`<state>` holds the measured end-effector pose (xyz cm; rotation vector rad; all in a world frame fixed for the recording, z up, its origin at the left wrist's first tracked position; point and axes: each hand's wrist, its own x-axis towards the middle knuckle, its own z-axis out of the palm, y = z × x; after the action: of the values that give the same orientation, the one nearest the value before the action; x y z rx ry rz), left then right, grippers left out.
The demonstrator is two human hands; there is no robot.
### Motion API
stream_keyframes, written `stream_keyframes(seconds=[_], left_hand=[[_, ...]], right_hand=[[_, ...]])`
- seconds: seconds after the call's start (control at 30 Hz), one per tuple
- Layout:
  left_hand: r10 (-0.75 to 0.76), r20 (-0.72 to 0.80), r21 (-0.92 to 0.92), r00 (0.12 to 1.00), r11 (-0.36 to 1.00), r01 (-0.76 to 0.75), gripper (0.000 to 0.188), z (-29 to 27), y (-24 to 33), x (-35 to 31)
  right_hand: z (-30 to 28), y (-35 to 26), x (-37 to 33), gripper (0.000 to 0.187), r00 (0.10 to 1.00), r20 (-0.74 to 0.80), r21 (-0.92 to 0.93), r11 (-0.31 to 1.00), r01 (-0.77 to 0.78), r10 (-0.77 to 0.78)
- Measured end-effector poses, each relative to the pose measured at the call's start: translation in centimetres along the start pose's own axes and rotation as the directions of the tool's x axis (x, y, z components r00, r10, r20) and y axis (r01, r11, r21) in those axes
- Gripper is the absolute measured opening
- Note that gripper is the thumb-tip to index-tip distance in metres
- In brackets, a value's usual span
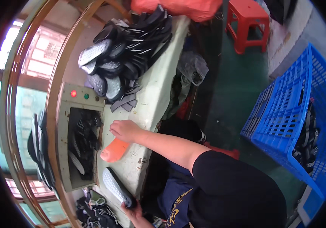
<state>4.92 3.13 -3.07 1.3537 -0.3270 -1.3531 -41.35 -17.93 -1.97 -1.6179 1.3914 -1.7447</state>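
Note:
My left hand (133,215) grips one end of a shoe sole (116,186), black-edged with a pale grey textured face, at the near end of the pale bench (127,170). My right hand (124,130) is farther along the bench, its fingers curled together; whatever they may hold is hidden. Just beside and partly under that hand lies an orange foot-shaped form (114,150). Dark grey straps (125,102) lie past my right hand, at the foot of a big heap of black soles (125,57), some turned pale face up.
A box-like machine (65,152) with a lit red lamp holds dark shoe parts. Black straps or shoe parts (94,211) pile up near it. On the right stand a blue crate (280,114) and a red stool (248,17). A plastic bag (193,66) hangs by the bench edge.

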Motion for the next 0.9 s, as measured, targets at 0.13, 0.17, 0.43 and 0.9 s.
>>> stream_keyframes(seconds=[0.13,0.17,0.43,0.9], left_hand=[[-0.048,-0.046,0.062,0.998,0.997,0.051,0.056,3.4,0.6,-1.5],[-0.065,-0.051,0.037,0.997,0.997,0.067,0.055,4.3,0.4,-2.0],[-0.120,0.023,-0.107,0.993,0.987,0.122,0.055,7.7,0.1,-4.0],[0.114,0.404,-0.711,0.908,0.664,0.233,0.045,18.7,1.3,2.8]], right_hand=[[0.1,0.0,-0.3,0.022,1.000,0.003,0.022,1.000,0.007,-0.007],[0.0,-0.1,-0.4,0.022,1.000,0.014,0.026,1.000,0.009,-0.010],[-0.7,-0.3,-0.4,0.023,0.999,-0.050,0.135,0.991,0.008,-0.002],[-1.5,-0.7,0.1,0.021,0.995,-0.098,0.194,0.981,-0.012,0.032]])
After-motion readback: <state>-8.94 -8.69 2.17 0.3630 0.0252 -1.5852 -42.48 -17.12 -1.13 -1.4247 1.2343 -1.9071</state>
